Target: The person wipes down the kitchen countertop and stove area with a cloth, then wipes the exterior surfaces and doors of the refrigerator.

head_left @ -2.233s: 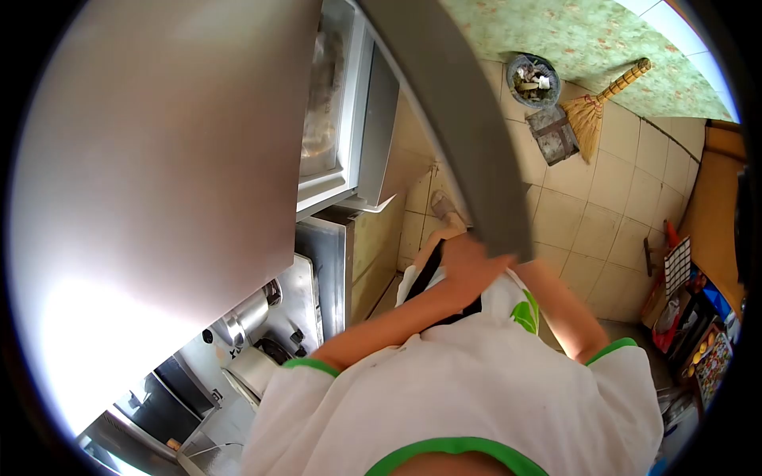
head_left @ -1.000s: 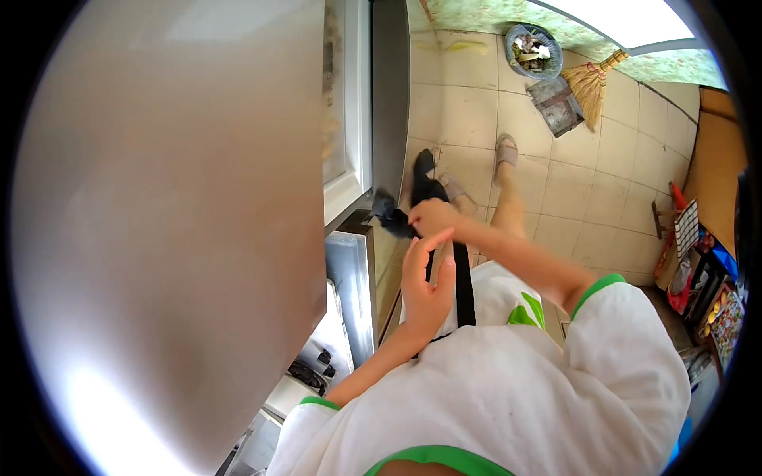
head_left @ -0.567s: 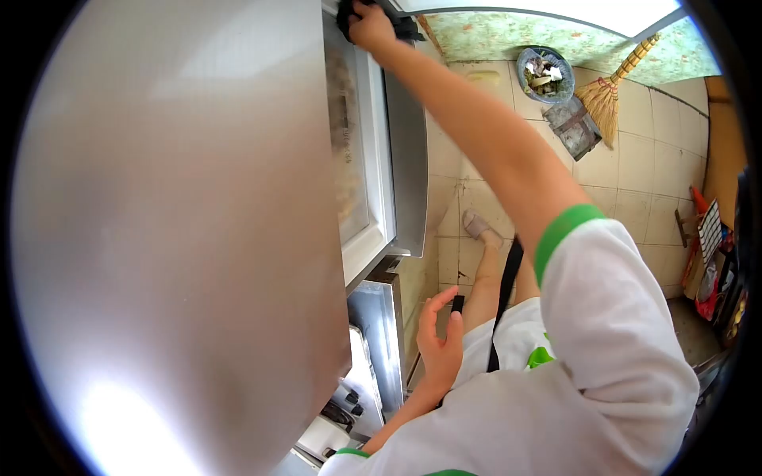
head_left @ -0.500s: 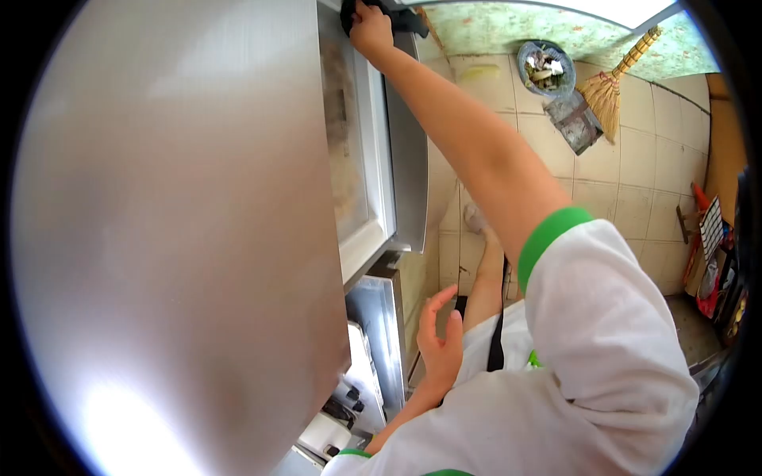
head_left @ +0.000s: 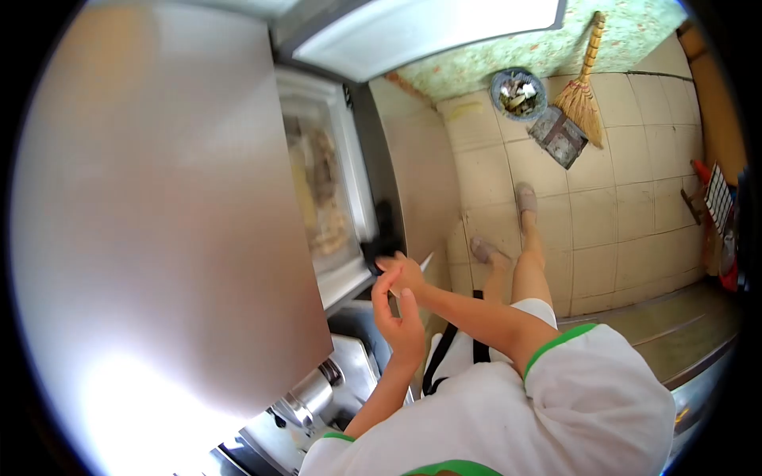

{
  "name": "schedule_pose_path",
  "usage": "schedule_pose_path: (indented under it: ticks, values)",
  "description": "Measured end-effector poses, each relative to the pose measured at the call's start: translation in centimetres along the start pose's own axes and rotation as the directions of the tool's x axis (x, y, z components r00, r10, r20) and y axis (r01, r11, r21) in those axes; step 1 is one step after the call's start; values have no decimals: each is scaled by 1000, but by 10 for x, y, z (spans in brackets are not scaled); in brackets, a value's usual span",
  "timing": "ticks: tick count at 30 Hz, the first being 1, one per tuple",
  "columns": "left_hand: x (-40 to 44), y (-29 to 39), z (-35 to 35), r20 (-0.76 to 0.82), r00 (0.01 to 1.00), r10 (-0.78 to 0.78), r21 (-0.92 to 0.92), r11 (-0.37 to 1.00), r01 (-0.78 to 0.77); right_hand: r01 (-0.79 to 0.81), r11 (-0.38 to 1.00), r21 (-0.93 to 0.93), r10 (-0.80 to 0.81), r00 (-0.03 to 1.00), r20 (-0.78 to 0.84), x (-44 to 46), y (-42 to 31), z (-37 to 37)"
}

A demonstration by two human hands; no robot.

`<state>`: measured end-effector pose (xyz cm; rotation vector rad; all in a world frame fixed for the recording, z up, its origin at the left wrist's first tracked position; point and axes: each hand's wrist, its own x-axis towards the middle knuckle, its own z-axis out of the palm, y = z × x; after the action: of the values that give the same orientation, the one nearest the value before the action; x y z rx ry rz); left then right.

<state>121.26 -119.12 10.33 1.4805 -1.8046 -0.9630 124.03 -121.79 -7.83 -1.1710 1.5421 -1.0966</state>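
Note:
My right hand is closed on a black cloth, which lies against the near end of a white-framed compartment. Motion blurs the hand and the cloth. Just in front of it, my left hand is raised with thumb and fingers apart, and nothing shows in it. In the view the two hands overlap; I cannot tell whether they touch. Pale and brown contents, not clear enough to name, lie inside the compartment.
A large brushed metal panel fills the left side. An open door with a white inner face stands at the top. On the tiled floor are a waste bin, a dustpan and a straw broom. Metal kitchenware sits below the panel.
My right hand has drawn the black cloth from the compartment's far end to its near end. My left hand has risen towards it. The view has shifted, showing more of the open door.

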Motion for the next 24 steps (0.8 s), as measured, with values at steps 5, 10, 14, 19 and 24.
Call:
schedule_pose_path:
  ticks: [5,10,14,19,24]
  values:
    - [113,55,44,42,937,347,75,934,-350,-441,884,-154,454,889,59,-6,56,-111]
    - [234,126,98,10,847,532,109,841,-530,-583,799,149,593,723,-354,76,120,-254]
    - [328,189,168,110,661,742,462,551,-695,-447,808,385,589,630,-506,103,147,-370]
    - [385,206,234,179,839,514,556,650,-517,-205,633,746,710,539,-454,66,157,-457]
    - [354,208,227,247,867,434,621,616,-485,-253,600,759,775,419,-473,-9,174,-470]
